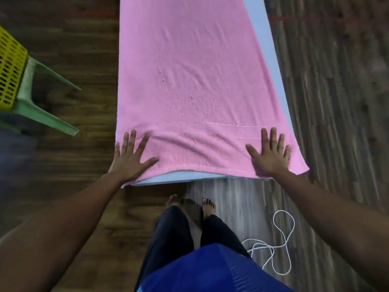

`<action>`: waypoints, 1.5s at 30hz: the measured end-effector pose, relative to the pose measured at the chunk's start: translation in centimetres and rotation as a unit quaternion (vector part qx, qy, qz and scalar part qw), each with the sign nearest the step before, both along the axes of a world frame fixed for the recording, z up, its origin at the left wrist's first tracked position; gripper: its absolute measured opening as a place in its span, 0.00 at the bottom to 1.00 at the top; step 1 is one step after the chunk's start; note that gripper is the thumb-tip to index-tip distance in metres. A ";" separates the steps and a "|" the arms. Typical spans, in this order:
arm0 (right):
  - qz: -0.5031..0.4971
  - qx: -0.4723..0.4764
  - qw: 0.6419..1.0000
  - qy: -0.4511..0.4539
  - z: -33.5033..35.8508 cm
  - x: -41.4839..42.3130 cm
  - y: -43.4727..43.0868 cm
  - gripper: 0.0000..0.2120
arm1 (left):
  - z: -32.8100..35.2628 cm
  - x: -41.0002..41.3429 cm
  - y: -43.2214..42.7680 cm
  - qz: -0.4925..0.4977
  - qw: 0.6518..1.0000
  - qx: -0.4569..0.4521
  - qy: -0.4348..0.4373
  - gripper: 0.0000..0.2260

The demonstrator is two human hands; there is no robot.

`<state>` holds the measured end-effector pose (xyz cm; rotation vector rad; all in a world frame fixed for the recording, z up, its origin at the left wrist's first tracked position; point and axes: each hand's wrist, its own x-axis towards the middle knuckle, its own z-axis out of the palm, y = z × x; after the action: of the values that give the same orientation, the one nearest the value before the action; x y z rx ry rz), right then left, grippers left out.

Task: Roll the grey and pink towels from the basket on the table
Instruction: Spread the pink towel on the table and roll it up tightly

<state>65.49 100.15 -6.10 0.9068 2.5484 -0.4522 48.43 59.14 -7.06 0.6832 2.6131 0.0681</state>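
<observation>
Head camera, looking down: a person stands at the near end of a narrow pale blue-white surface, over which a long pink terry towel lies spread lengthwise, nearly flat, with shallow creases across its middle and a slight ruck along the stitched border band. The towel covers most of the surface, leaving a pale strip bare along the right side and at the near edge, and its near right corner hangs just past the edge. The left hand presses on the towel's near left corner and the right hand on its near right. Neither hand has a grip on anything; both lie palm down with fingers straight and splayed on the cloth.

To the left, well apart from the surface, a yellow perforated plastic basket sits on a pale green plastic chair; its inside is out of view. A loose white cord lies coiled on the wood-patterned floor beside the person's bare feet.

The task appears to be at an early stage for this towel: it is out of the basket and laid out, but no turn of a roll has been made. Rolling from the near hem looks like the step ahead. The grey towel is not in view, so its progress cannot be judged.
</observation>
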 end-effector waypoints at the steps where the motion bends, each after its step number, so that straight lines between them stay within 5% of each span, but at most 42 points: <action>1: 0.005 -0.005 1.000 -0.005 0.2 0.0 0.2 0.39 | 0.2 0.2 -0.1 -0.003 1.000 -0.004 -0.008 0.39; 7: -0.044 -0.091 0.994 0.028 1.9 -1.7 0.9 0.40 | 1.8 -0.5 1.6 0.047 0.998 0.011 -0.043 0.39; 14: -0.099 -0.087 0.984 0.116 2.2 -0.7 1.9 0.26 | 4.4 2.6 9.2 0.148 0.971 0.183 0.036 0.18; 21: -0.093 -0.111 0.974 0.176 2.3 1.1 5.2 0.15 | 4.8 8.8 22.2 0.071 0.958 0.276 0.012 0.14; 28: 0.173 -0.217 0.957 0.078 2.1 -0.3 12.8 0.11 | 2.7 14.8 35.2 0.127 0.952 0.274 0.050 0.14; 35: 0.544 -0.167 0.820 0.062 2.5 -3.1 19.0 0.18 | 2.4 22.9 44.0 0.365 0.905 0.215 0.052 0.09; 39: 0.611 -0.160 0.773 0.066 3.1 -3.6 19.8 0.21 | 2.8 24.6 46.9 0.401 0.902 0.154 0.035 0.21; 45: 0.626 -0.153 0.764 0.044 2.9 -4.0 20.0 0.25 | 2.9 24.9 48.7 0.391 0.917 0.069 0.044 0.25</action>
<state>61.50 120.11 -3.16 -0.9742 2.3875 -0.4148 73.35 107.87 -4.18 -0.3664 2.8144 0.4697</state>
